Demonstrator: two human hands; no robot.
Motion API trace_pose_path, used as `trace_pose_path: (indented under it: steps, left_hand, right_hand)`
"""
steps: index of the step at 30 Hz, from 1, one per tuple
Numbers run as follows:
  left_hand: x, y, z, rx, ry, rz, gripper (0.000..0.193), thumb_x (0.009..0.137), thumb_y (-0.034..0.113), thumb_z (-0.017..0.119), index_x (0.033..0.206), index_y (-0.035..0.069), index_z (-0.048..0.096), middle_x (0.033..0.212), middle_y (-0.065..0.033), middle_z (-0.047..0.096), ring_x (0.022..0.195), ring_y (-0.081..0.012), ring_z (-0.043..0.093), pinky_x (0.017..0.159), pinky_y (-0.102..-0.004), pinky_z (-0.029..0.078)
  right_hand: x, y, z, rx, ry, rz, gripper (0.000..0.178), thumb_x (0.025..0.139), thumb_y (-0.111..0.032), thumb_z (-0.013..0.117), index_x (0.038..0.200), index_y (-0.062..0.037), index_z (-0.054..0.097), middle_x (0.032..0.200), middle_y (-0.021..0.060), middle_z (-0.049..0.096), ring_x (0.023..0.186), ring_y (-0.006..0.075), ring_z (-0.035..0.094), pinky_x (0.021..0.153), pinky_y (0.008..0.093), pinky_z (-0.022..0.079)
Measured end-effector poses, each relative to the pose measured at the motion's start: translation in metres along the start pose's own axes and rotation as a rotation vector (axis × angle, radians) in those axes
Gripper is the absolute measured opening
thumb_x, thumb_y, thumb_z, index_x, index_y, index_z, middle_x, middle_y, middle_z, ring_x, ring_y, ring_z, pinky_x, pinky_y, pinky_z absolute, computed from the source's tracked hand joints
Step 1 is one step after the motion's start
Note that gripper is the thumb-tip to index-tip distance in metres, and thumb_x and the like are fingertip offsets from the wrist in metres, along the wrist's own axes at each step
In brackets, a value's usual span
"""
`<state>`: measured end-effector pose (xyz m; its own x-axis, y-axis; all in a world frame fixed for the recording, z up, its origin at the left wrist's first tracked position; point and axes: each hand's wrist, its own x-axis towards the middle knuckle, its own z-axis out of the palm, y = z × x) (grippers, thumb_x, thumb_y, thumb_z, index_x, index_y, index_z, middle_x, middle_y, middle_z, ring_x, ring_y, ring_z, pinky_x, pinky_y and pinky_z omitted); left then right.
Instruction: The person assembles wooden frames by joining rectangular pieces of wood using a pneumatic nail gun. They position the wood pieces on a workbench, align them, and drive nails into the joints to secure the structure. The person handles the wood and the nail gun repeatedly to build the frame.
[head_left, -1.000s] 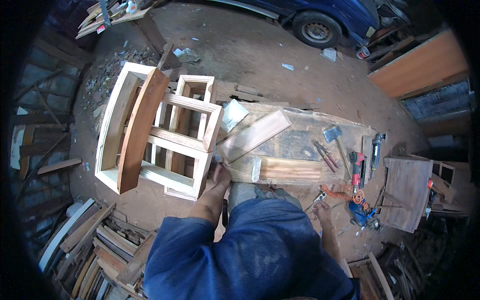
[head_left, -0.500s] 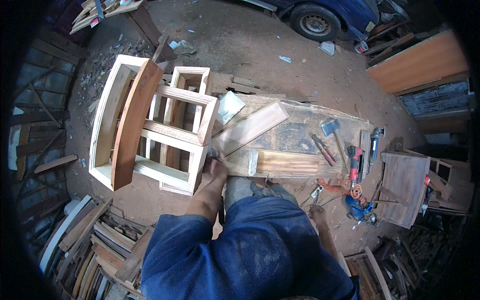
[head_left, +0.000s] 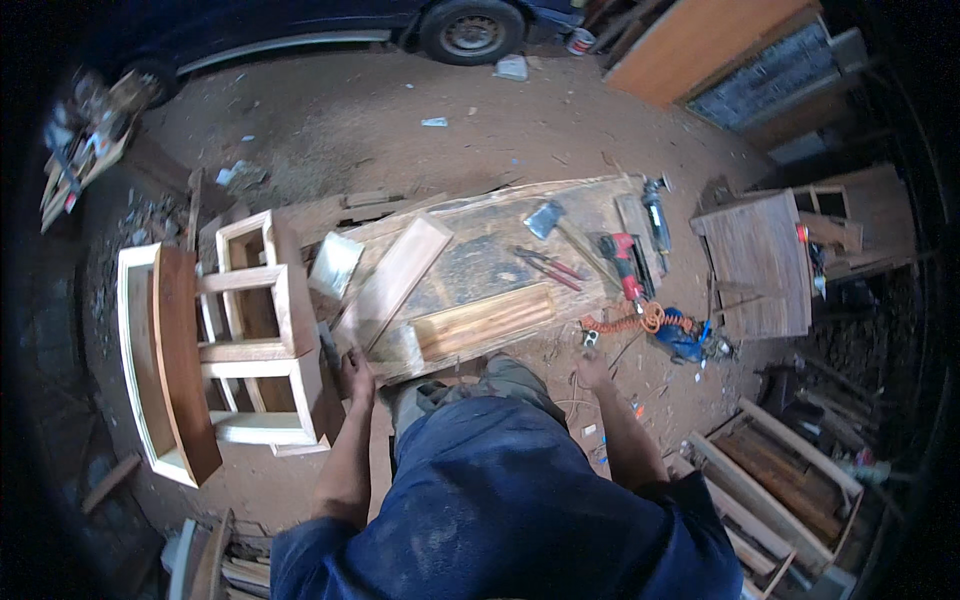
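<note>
My left hand (head_left: pixel 357 376) is at the left end of the wooden workbench (head_left: pixel 480 215), its fingers curled beside a narrow dark grey piece (head_left: pixel 328 345) that I cannot identify. Whether the hand grips that piece is unclear. A plain flat board (head_left: pixel 403 268) and a board with striped grain (head_left: pixel 487 322) lie near this hand. To its left stands a pale wooden frame with open compartments (head_left: pixel 248 352); a reddish-brown curved board (head_left: pixel 182 365) runs along its left side. My right hand (head_left: pixel 592 370) hangs off the bench's near side, just below a metal hose fitting (head_left: pixel 590 340). Blur hides its fingers.
On the bench lie a hatchet-like tool (head_left: pixel 545 218), red-handled pliers (head_left: pixel 550 268), a red power tool (head_left: pixel 625 265) and a dark cylindrical tool (head_left: pixel 656 215). An orange coiled hose (head_left: pixel 615 324) trails nearby. A wooden cabinet (head_left: pixel 757 265) stands right; a parked vehicle (head_left: pixel 300 30) is beyond.
The whole view has turned, so bench and frame appear farther left. My right arm now reaches farther forward, its hand nearer the hose fitting. My left hand stays by the bench's left end.
</note>
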<state>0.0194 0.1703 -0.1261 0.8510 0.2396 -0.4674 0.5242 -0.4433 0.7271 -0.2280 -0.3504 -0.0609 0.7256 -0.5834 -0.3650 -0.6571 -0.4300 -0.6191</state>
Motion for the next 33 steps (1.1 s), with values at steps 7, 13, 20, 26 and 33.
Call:
trace_pose_path:
  steps: [7, 13, 20, 26, 33]
  left_hand:
    - [-0.045, -0.023, -0.049, -0.105, -0.184, -0.297, 0.046, 0.107, 0.047, 0.046, 0.116, 0.006, 0.063, 0.085, -0.006, 0.062, 0.065, -0.0168, 0.06, 0.057, -0.033, 0.049]
    - [-0.106, -0.009, -0.066, -0.147, 0.059, -0.157, 0.039, 0.107, 0.037, 0.049, 0.105, -0.001, 0.06, 0.08, -0.0099, 0.066, 0.058, -0.0193, 0.064, 0.05, -0.0334, 0.051]
    - [-0.136, 0.14, -0.002, -0.19, -0.046, -0.085, 0.054, 0.106, 0.057, 0.047, 0.095, 0.007, 0.062, 0.064, -0.0038, 0.058, 0.049, -0.0139, 0.056, 0.044, -0.0293, 0.044]
    - [-0.226, 0.372, 0.117, -0.333, -0.549, 0.232, 0.029, 0.108, 0.027, 0.054, 0.124, 0.004, 0.056, 0.096, -0.0077, 0.067, 0.071, -0.0153, 0.064, 0.065, -0.0314, 0.058]
    - [-0.373, 0.565, 0.165, -0.241, -1.466, 0.733, 0.039, 0.111, 0.027, 0.045, 0.124, -0.007, 0.059, 0.105, -0.0199, 0.073, 0.09, -0.0271, 0.074, 0.081, -0.0389, 0.061]
  right_hand:
    - [0.093, -0.009, -0.052, -0.203, 0.293, 0.075, 0.047, 0.09, -0.026, 0.072, 0.127, -0.0003, 0.061, 0.095, 0.0146, 0.069, 0.09, 0.0272, 0.068, 0.083, 0.0402, 0.054]
    - [0.171, -0.025, -0.109, -0.522, 0.325, 0.078, 0.078, 0.081, -0.027, 0.079, 0.146, -0.0007, 0.044, 0.131, 0.0248, 0.054, 0.126, 0.0423, 0.052, 0.108, 0.0492, 0.043]
    - [0.236, 0.019, -0.128, -0.381, 0.192, 0.16, 0.082, 0.082, -0.024, 0.075, 0.15, 0.002, 0.036, 0.135, 0.0277, 0.056, 0.125, 0.0428, 0.056, 0.104, 0.0504, 0.05]
    - [0.19, -0.063, -0.22, -0.006, 0.133, 0.16, 0.056, 0.081, -0.028, 0.078, 0.127, -0.0009, 0.062, 0.106, 0.0227, 0.071, 0.1, 0.0389, 0.069, 0.091, 0.045, 0.055]
    - [0.065, -0.11, -0.29, 1.021, 0.155, 0.142, 0.035, 0.091, -0.021, 0.076, 0.121, -0.006, 0.067, 0.096, 0.0035, 0.069, 0.075, 0.0186, 0.064, 0.074, 0.0367, 0.053]
